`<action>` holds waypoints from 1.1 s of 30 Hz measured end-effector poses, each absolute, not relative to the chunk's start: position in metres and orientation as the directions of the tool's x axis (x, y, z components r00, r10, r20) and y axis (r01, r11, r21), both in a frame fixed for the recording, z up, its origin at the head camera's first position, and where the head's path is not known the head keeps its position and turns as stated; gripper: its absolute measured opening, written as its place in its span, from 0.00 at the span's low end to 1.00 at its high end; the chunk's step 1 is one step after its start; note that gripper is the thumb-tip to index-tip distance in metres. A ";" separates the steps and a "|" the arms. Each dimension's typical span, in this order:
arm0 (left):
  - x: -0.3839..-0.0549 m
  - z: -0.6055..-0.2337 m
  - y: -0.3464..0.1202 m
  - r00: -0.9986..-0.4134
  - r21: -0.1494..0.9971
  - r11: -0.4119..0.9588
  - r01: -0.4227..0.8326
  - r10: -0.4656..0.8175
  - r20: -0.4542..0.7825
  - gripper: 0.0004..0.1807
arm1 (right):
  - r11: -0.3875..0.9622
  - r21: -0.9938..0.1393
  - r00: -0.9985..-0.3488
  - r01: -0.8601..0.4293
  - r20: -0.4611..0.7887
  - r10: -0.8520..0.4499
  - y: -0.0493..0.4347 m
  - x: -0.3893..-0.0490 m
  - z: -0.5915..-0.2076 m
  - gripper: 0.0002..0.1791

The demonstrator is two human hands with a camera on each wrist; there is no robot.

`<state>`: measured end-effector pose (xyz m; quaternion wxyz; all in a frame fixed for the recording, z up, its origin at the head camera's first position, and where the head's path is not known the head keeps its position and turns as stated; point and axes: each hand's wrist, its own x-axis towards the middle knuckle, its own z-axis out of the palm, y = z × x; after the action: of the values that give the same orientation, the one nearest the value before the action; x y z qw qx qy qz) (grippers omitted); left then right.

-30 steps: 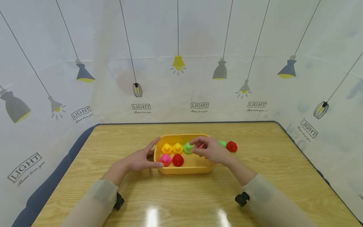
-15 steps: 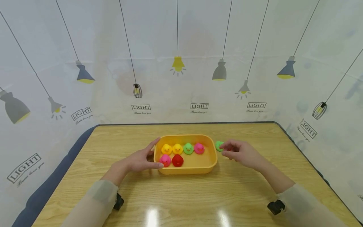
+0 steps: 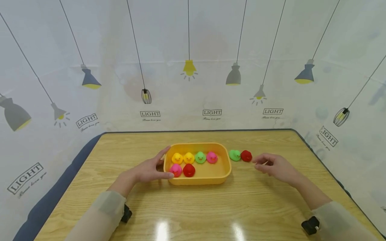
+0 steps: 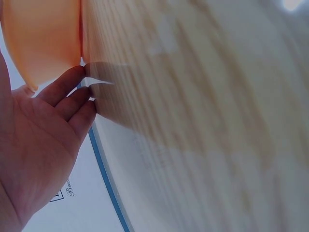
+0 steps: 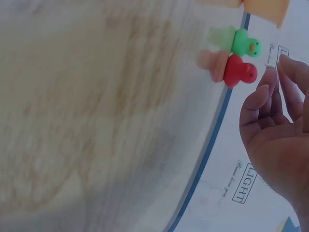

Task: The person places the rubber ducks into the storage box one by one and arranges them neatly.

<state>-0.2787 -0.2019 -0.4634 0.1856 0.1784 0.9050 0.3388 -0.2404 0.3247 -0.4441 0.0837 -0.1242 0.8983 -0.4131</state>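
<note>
A yellow plastic basket holds several rubber ducks: two yellow ducks, a green duck and a pink duck in the back row, another pink duck and a red duck in front. My left hand spans the basket's left end, index finger at the back corner and thumb along the front rim. Right of the basket, a second green duck and a second red duck sit side by side on the table. Just right of them hovers my right hand, fingers loosely bent, holding nothing.
The wooden table has a dark edge along its back and sides. Behind it hangs a white backdrop printed with lamps. Each wrist carries a small black camera, such as the right wrist camera.
My right hand has left the basket, where a pink duck now shows at the back right, and moved right past the green and red ducks. My left hand has stayed at the basket.
</note>
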 end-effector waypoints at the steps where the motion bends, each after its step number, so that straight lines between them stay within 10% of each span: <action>1: -0.279 -0.463 -0.202 -0.868 0.681 0.706 0.194 0.447 -0.217 0.66 | 0.630 -0.762 -0.956 -0.151 -0.050 -0.290 0.327 -0.242 -0.445 0.20; 33: -0.282 -0.465 -0.203 -0.868 0.685 0.713 0.153 0.428 -0.252 0.64 | 0.666 -0.743 -0.972 -0.068 -0.101 -0.212 0.318 -0.300 -0.464 0.29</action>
<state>-0.2823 -0.2031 -0.4646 0.2005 0.1607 0.9034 0.3433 -0.3002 0.3177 -0.4640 0.0897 -0.0772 0.9082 -0.4014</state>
